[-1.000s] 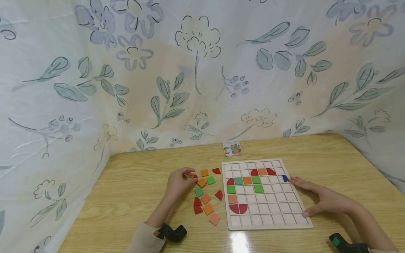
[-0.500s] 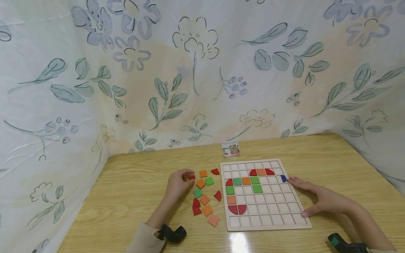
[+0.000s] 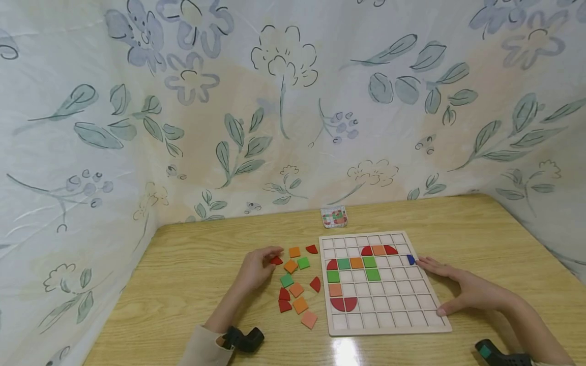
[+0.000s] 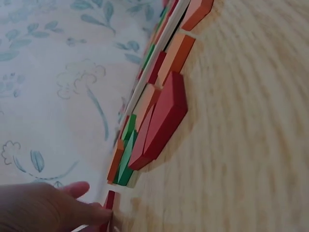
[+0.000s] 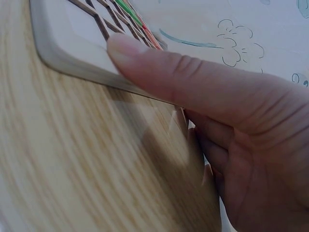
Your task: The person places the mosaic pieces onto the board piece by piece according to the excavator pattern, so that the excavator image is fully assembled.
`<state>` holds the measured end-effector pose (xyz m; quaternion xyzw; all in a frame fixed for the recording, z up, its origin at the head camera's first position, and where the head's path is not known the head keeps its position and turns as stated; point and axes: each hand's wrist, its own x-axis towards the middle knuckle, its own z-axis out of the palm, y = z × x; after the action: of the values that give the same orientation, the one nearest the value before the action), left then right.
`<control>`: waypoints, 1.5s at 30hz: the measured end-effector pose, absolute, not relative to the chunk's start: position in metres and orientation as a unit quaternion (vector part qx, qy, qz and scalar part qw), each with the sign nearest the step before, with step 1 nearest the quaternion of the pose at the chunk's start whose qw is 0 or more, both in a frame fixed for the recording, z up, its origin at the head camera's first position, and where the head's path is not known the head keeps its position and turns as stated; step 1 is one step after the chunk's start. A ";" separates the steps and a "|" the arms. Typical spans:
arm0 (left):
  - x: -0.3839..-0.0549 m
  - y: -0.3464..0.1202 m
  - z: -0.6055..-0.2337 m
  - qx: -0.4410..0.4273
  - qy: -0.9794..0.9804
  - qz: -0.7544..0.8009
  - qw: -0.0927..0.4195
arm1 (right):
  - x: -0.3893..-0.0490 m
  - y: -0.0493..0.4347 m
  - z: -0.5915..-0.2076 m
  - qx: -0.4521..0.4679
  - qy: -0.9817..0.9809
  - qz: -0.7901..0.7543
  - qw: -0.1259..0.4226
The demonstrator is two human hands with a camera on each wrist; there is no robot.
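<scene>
My left hand (image 3: 256, 267) pinches a red quarter-circle tile (image 3: 276, 260) between thumb and fingers, at the left of the loose tiles. In the left wrist view that red tile (image 4: 110, 200) stands on edge by the fingertips, low over the table. The white grid board (image 3: 403, 305) lies to the right, with red, green and orange tiles set in some cells. My right hand (image 3: 471, 287) rests along the board's right edge, fingers stretched out and thumb on the near corner. A dark blue tile (image 3: 410, 260) sits at that edge, right by the fingertips.
Loose tiles lie between left hand and board, among them an orange square (image 3: 299, 305), a light green square (image 3: 303, 263) and a red quarter-circle (image 3: 315, 284). A small pattern card (image 3: 334, 217) lies behind the board. A floral cloth (image 3: 293, 101) hangs behind the table (image 3: 183, 284).
My left hand has drawn slightly left, away from the loose tiles, with the red quarter-circle tile in its fingers. The right hand stays at the board's edge.
</scene>
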<state>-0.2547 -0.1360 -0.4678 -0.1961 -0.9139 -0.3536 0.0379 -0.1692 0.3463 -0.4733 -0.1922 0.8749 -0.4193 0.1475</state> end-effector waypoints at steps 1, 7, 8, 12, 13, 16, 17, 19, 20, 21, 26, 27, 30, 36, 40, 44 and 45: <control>-0.255 -0.137 -0.468 -0.202 -0.912 -0.354 0.034 | -0.169 0.346 -0.473 -0.193 0.875 -0.419 0.146; -0.253 -0.139 -0.469 -0.196 -0.909 -0.365 0.038 | -0.170 0.347 -0.475 -0.200 0.876 -0.416 0.140; -0.253 -0.139 -0.469 -0.192 -0.910 -0.366 0.040 | -0.170 0.347 -0.476 -0.201 0.876 -0.416 0.140; -0.253 -0.138 -0.471 -0.196 -0.910 -0.363 0.047 | -0.169 0.347 -0.476 -0.201 0.875 -0.418 0.141; -0.253 -0.137 -0.471 -0.198 -0.909 -0.363 0.046 | -0.169 0.347 -0.476 -0.200 0.874 -0.419 0.141; -0.253 -0.137 -0.471 -0.205 -0.910 -0.358 0.040 | -0.169 0.348 -0.477 -0.199 0.874 -0.420 0.143; -0.253 -0.136 -0.471 -0.206 -0.911 -0.355 0.037 | -0.169 0.348 -0.477 -0.199 0.874 -0.420 0.143; -0.253 -0.136 -0.471 -0.206 -0.912 -0.353 0.032 | -0.169 0.348 -0.477 -0.198 0.874 -0.420 0.144; -0.253 -0.136 -0.471 -0.209 -0.913 -0.349 0.032 | -0.169 0.348 -0.477 -0.198 0.874 -0.419 0.144; -0.253 -0.136 -0.470 -0.211 -0.913 -0.348 0.031 | -0.169 0.348 -0.477 -0.198 0.874 -0.419 0.144; -0.252 -0.136 -0.469 -0.219 -0.913 -0.344 0.020 | -0.168 0.348 -0.477 -0.197 0.874 -0.421 0.144; -0.252 -0.136 -0.468 -0.221 -0.912 -0.345 0.018 | -0.168 0.348 -0.477 -0.197 0.874 -0.421 0.144; -0.252 -0.136 -0.468 -0.221 -0.912 -0.345 0.014 | -0.168 0.347 -0.476 -0.198 0.873 -0.422 0.142; -0.252 -0.133 -0.468 -0.181 -0.929 -0.322 0.039 | -0.168 0.348 -0.475 -0.200 0.873 -0.420 0.144; -0.252 -0.135 -0.468 -0.174 -0.935 -0.303 0.052 | -0.168 0.348 -0.475 -0.201 0.875 -0.416 0.146; -0.253 -0.140 -0.468 -0.219 -0.917 -0.332 0.015 | -0.168 0.349 -0.475 -0.205 0.876 -0.413 0.142; -0.253 -0.142 -0.468 -0.234 -0.912 -0.336 0.001 | -0.168 0.349 -0.475 -0.206 0.875 -0.415 0.141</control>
<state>-0.2530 -0.1416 -0.4677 -0.2338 -0.9122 -0.3364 0.0015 -0.1678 0.3487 -0.4750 -0.2063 0.8747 -0.4151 0.1415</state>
